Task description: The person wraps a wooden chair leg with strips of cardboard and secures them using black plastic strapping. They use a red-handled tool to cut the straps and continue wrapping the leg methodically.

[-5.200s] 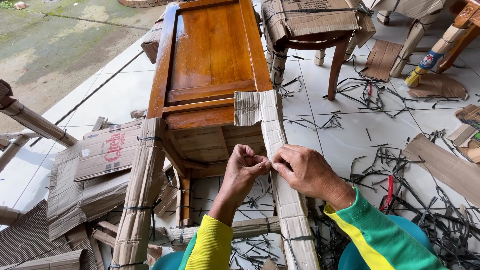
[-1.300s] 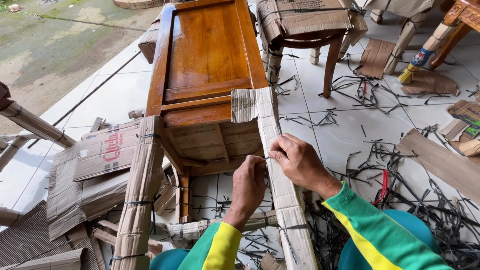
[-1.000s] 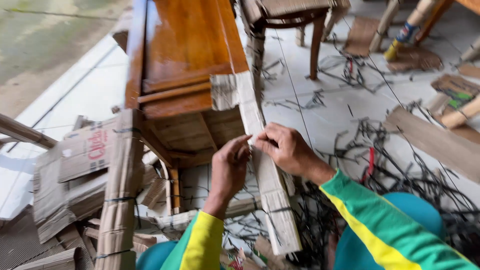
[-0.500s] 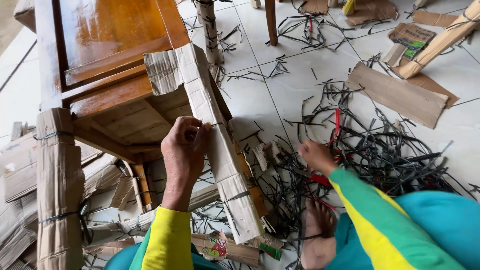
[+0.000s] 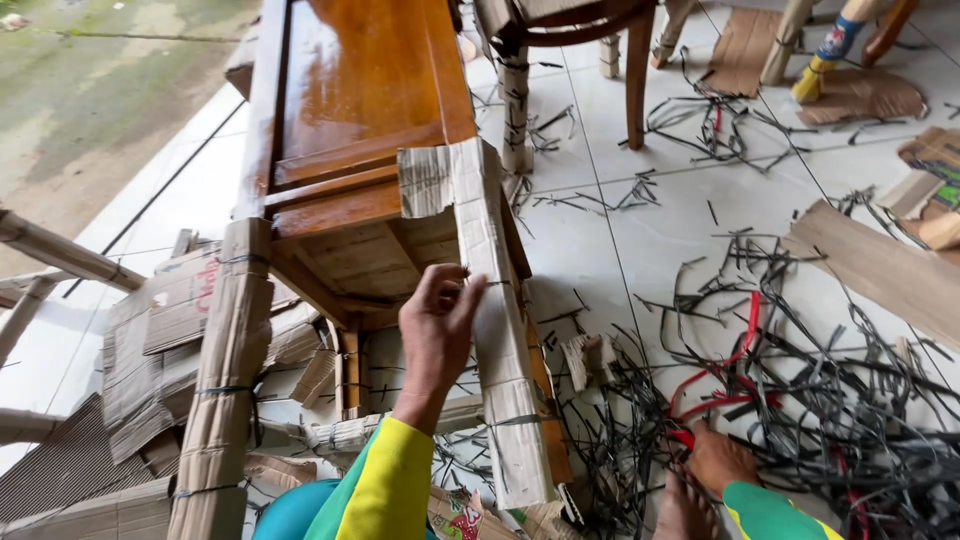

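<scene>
A varnished wooden table (image 5: pixel 350 110) lies on its side on the tiled floor. One of its legs is wrapped in cardboard (image 5: pixel 495 330) and bound with thin black straps. My left hand (image 5: pixel 438 325) pinches the wrapping at a strap, about halfway down that leg. My right hand (image 5: pixel 718 458) is low on the floor at the right, fingers curled on the end of a red-handled cutting tool (image 5: pixel 715 395) that lies in a heap of black strap offcuts (image 5: pixel 830 400). A second leg (image 5: pixel 225 370) at the left is also wrapped and strapped.
Flattened cardboard pieces (image 5: pixel 150 330) pile up at the left, and more sheets (image 5: pixel 880 270) lie at the right. Another wooden chair or table leg (image 5: pixel 637 70) stands behind. Wrapped poles (image 5: pixel 60 250) jut in from the left, and a grassy concrete edge lies beyond.
My right hand has left the wrapped leg and dropped to the floor onto the red-handled tool. My left hand has stayed on the leg. The camera has tilted down and to the right.
</scene>
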